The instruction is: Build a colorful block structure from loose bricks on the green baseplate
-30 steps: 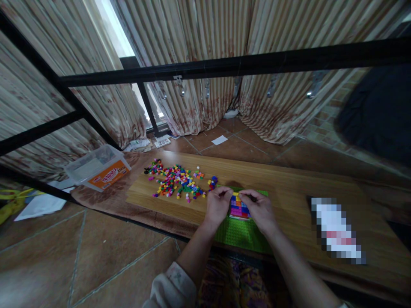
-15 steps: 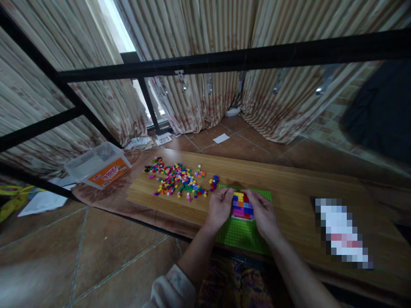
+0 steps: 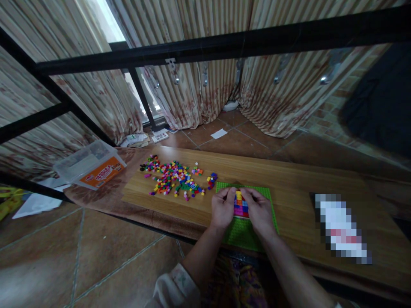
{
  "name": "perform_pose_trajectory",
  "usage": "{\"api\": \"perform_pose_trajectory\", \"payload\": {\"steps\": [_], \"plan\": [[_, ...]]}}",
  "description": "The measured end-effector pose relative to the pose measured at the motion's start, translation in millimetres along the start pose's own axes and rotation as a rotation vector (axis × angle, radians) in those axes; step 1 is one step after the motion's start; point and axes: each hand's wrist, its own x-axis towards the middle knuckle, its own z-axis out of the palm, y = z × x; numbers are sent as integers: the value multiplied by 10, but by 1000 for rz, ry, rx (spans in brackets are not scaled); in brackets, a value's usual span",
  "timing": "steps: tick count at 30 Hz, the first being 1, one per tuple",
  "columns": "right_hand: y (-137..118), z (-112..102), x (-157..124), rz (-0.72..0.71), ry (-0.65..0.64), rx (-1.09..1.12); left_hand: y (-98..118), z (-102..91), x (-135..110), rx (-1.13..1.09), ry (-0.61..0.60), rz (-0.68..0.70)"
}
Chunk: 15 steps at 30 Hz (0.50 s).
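A block of joined toy bricks [image 3: 240, 207] in yellow, blue, orange, pink and red stands over the green baseplate [image 3: 242, 235]. My left hand [image 3: 224, 207] grips its left side, fingers curled and thumb near the top. On the opposite side my right hand [image 3: 259, 208] holds it the same way, with the thumb close to the yellow bricks at the top. Both hands cover the block's sides, and whether it touches the baseplate I cannot tell. A small group of blue, yellow and red bricks [image 3: 212, 180] lies just left of the baseplate.
A spread of loose coloured bricks [image 3: 175, 177] covers the left part of the wooden board [image 3: 302, 188]. Past its left end sits a clear plastic box [image 3: 90, 164] with an orange label. To the right lies a blurred-out item [image 3: 343, 229]. A black metal bar [image 3: 218, 45] crosses behind.
My hands have drawn closer together around the brick block, hiding more of its sides. The baseplate looks slightly turned. The whole view has shifted a little.
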Motion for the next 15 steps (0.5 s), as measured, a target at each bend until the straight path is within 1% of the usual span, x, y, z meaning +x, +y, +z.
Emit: {"api": "perform_pose_trajectory", "payload": {"steps": [5, 11, 13, 15], "plan": [[37, -8, 9, 30, 13, 20, -7, -4, -1, -6, 3, 22], [40, -11, -4, 76, 13, 58, -2, -5, -34, 74, 1, 27], [26, -8, -13, 102, -1, 78, 7, -37, -65, 110, 32, 40], [18, -17, -17, 116, -14, 126, 17, -121, -90, 137, 65, 74]]}}
